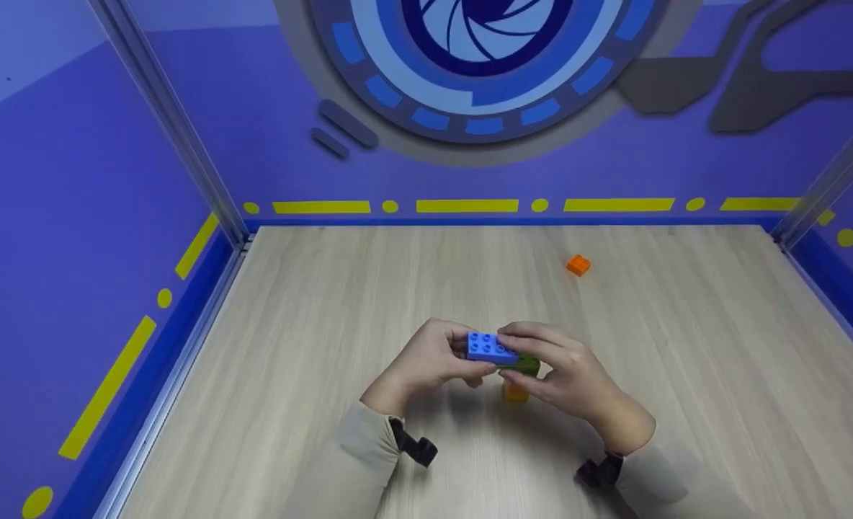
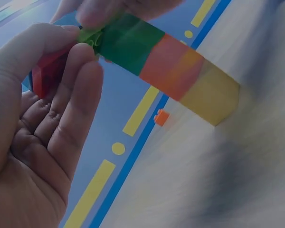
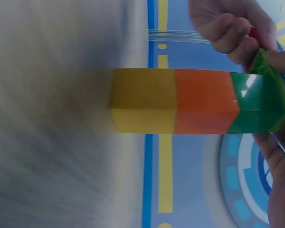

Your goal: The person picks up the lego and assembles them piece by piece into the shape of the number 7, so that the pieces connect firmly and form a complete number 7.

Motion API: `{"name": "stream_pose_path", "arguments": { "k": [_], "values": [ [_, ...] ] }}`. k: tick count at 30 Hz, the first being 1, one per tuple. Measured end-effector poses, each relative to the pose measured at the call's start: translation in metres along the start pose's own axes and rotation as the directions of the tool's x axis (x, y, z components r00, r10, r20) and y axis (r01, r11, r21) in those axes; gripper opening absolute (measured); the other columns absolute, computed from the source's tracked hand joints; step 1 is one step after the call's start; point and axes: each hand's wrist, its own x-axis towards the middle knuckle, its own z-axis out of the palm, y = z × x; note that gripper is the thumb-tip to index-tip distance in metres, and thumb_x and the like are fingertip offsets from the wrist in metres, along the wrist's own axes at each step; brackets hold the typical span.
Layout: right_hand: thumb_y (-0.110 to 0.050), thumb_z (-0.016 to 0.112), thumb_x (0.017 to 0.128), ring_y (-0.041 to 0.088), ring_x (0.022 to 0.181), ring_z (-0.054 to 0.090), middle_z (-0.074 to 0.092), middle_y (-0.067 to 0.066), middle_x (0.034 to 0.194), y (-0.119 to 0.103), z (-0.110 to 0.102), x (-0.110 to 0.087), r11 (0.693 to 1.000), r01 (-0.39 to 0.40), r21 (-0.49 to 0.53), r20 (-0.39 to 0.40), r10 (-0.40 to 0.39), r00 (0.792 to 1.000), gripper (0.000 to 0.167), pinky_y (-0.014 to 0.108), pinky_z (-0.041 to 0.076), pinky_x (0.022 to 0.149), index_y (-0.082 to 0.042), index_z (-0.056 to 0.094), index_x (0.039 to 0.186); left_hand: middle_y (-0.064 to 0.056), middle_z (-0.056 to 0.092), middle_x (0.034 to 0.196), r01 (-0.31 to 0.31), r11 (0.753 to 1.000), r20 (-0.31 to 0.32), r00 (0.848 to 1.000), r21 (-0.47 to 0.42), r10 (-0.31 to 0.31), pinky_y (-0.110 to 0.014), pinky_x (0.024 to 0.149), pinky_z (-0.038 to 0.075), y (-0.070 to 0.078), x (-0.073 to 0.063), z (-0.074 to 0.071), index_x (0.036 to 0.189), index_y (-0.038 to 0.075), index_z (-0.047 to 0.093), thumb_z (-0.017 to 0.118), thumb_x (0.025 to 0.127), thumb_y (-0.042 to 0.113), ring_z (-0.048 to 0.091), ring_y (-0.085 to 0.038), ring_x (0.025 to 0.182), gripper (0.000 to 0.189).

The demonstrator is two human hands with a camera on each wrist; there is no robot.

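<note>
Both hands hold one assembly of toy building bricks in front of the body. Its top is a blue studded brick (image 1: 490,347), with a light green piece (image 2: 91,38) below. Under that hangs a column of dark green (image 2: 133,42), orange (image 2: 173,66) and yellow (image 2: 213,92) bricks. My left hand (image 1: 437,358) grips the left end, where a red brick (image 2: 50,71) shows behind its fingers. With thumb and fingers, my right hand (image 1: 567,367) pinches the right end of the blue and green layers. The column's yellow end points down, close over the table.
A loose small orange brick (image 1: 578,265) lies toward the back right of the wood-grain table (image 1: 340,288). Blue printed panels (image 1: 426,180) wall in the back and both sides, with metal posts (image 1: 181,130) at the corners.
</note>
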Motion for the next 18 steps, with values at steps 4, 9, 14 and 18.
{"name": "stream_pose_path", "arguments": {
  "k": [4,9,14,18],
  "values": [
    [0.002,0.101,0.078,0.033,0.122,0.080,0.080,0.013,0.139,0.0025,0.0034,-0.0021,1.000,0.022,-0.003,-0.010,-0.022,1.000,0.071,0.015,0.052,0.118,-0.010,0.077,0.144,-0.017,0.087,0.114,0.035,0.998,0.011,0.999,-0.053,-0.034,-0.033,0.082,0.072,-0.0009,0.0005,-0.0003,0.127,0.000,0.082,0.087,0.100,0.009,0.082,-0.013,0.078,0.029],
    [-0.006,0.096,0.090,0.032,0.122,0.082,0.081,0.015,0.137,0.0030,0.0054,-0.0019,0.999,0.051,-0.007,-0.032,-0.052,0.998,0.056,0.015,0.051,0.119,-0.008,0.078,0.143,-0.017,0.087,0.115,0.056,0.993,0.023,0.998,-0.103,-0.054,-0.036,0.084,0.072,-0.0015,0.0011,-0.0008,0.127,-0.001,0.082,0.087,0.099,0.006,0.084,-0.014,0.083,0.029],
    [-0.013,0.091,0.097,0.032,0.116,0.084,0.083,0.016,0.134,0.0040,0.0060,-0.0002,0.991,0.121,-0.052,-0.052,-0.123,0.991,0.048,0.018,0.053,0.118,-0.006,0.078,0.142,-0.019,0.086,0.118,0.062,0.990,0.029,0.998,-0.124,-0.059,-0.037,0.088,0.072,-0.0003,0.0012,-0.0009,0.129,-0.003,0.081,0.088,0.098,0.003,0.085,-0.015,0.090,0.032],
    [-0.012,0.092,0.096,0.033,0.113,0.085,0.083,0.017,0.133,0.0052,0.0066,-0.0004,0.987,0.145,-0.071,-0.058,-0.149,0.987,0.049,0.020,0.056,0.116,-0.005,0.078,0.142,-0.020,0.086,0.120,0.082,0.985,0.035,0.996,-0.150,-0.078,-0.038,0.090,0.072,0.0015,0.0016,-0.0006,0.131,-0.004,0.080,0.088,0.097,0.001,0.085,-0.014,0.092,0.035]
  ]
}}
